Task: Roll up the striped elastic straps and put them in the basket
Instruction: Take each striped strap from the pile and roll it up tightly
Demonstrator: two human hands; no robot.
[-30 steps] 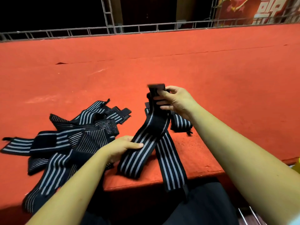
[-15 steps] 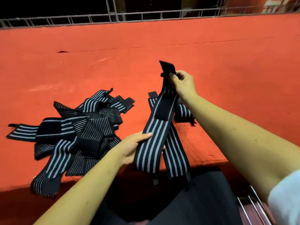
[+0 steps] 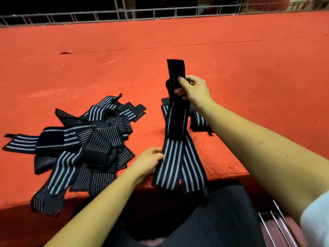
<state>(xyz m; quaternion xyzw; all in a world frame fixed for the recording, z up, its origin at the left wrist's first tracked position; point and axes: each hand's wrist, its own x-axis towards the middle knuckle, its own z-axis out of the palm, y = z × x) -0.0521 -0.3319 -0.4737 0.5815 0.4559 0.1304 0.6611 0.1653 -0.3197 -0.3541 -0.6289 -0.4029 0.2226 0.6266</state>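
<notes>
The strap [image 3: 175, 139] we hold is soft, light, stretchy webbing. It will sag and twist wherever it is unsupported, so we judge the stiffer plain black end to be the best place to start a roll. Our right hand [image 3: 194, 88] is raised with the wrist bent, and its fingers and thumb are clamped round that black end, which points to twelve o'clock. Our left hand [image 3: 149, 162] sits low at six o'clock, and its curled fingers seem to pinch the strap's striped left edge. The strap hangs stretched between the two hands above the red carpeted ledge [image 3: 231, 68]. The pile of straps [image 3: 76, 143] lies at nine o'clock, unrolled. We cannot make out a basket for sure.
</notes>
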